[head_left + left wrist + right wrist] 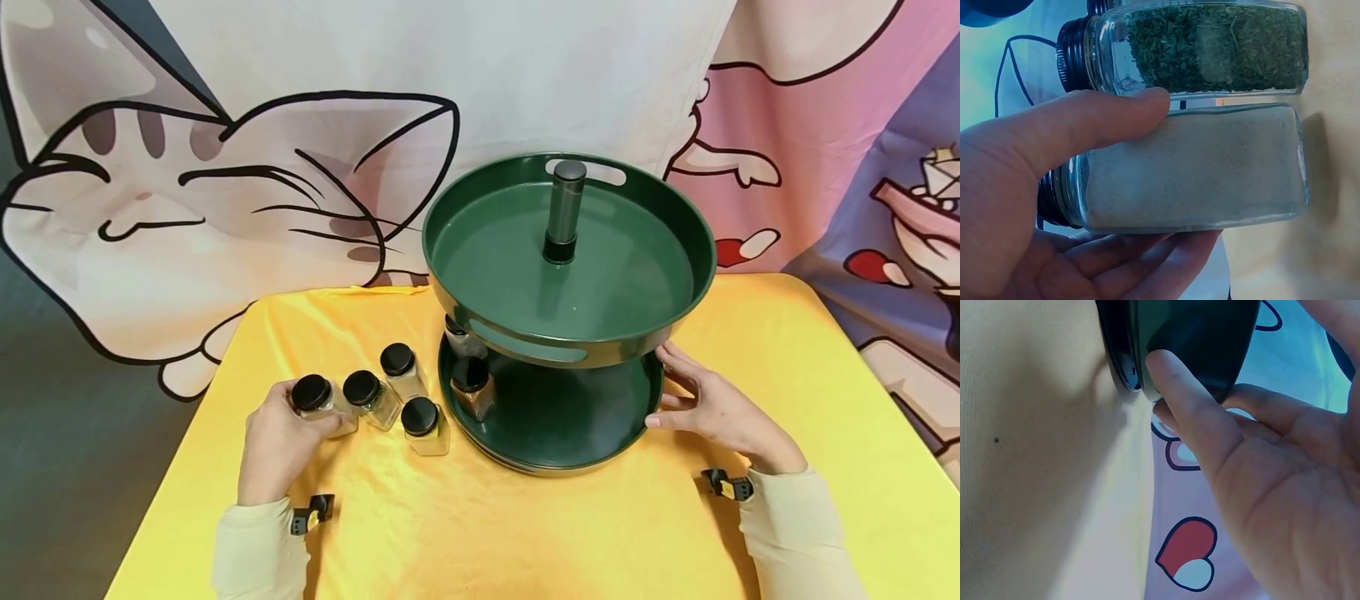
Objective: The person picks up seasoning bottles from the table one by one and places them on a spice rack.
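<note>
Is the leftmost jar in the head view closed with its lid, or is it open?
Closed: its black lid sits on the glass jar.

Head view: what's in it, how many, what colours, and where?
Tablecloth: one, yellow, foreground
Lower tray: one, green, on tablecloth
Upper tray: one, green, above lower tray
Post: one, dark, upper tray's centre
Jars: six visible, clear, black-lidded, four left of trays, two on lower tray
Backdrop: one, multicoloured, behind
Sleeves: two, cream, bottom edge
Wrist devices: two, black, at sleeves
Left hand: one, bare, holding leftmost jar
Right hand: one, bare, touching lower tray
</note>
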`<state>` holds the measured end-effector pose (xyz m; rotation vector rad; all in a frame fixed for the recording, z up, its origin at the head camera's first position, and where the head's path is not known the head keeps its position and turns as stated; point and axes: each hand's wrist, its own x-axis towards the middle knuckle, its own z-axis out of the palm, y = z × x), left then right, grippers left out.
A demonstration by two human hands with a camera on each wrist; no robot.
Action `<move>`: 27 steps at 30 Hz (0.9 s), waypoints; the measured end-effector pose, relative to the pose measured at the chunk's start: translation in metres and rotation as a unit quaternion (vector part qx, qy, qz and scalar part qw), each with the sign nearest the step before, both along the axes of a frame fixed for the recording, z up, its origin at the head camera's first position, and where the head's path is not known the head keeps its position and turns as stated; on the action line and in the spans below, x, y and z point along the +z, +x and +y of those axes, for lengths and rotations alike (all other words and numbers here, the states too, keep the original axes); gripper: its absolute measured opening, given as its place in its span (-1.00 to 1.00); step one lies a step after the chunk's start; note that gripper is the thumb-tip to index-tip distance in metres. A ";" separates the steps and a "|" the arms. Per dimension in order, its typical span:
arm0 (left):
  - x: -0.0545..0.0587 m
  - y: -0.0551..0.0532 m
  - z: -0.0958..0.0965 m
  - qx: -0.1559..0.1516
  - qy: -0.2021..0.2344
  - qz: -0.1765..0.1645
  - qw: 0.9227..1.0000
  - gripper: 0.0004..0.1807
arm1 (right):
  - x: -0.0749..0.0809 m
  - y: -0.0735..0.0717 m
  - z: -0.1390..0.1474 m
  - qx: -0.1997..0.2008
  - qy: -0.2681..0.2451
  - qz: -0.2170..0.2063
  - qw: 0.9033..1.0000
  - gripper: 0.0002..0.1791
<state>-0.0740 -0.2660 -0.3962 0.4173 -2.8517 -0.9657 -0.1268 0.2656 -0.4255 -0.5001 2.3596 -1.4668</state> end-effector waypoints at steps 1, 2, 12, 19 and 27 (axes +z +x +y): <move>0.000 0.000 0.000 0.000 -0.001 0.004 1.000 -0.23 | 0.000 0.000 0.001 0.001 -0.001 0.003 1.000 0.16; 0.000 0.000 0.001 0.000 -0.004 0.009 1.000 -0.24 | 0.001 0.000 0.001 0.001 -0.001 0.005 1.000 0.15; 0.013 0.004 0.003 0.020 -0.023 0.019 0.999 -0.27 | 0.001 -0.001 0.003 0.003 -0.004 0.022 1.000 0.10; 0.023 0.008 0.007 0.035 -0.019 0.055 0.998 -0.29 | 0.001 -0.001 0.003 -0.001 -0.004 0.020 1.000 0.10; 0.030 0.013 0.013 0.040 -0.011 0.090 0.995 -0.30 | 0.001 -0.001 0.003 -0.002 -0.001 0.017 1.000 0.11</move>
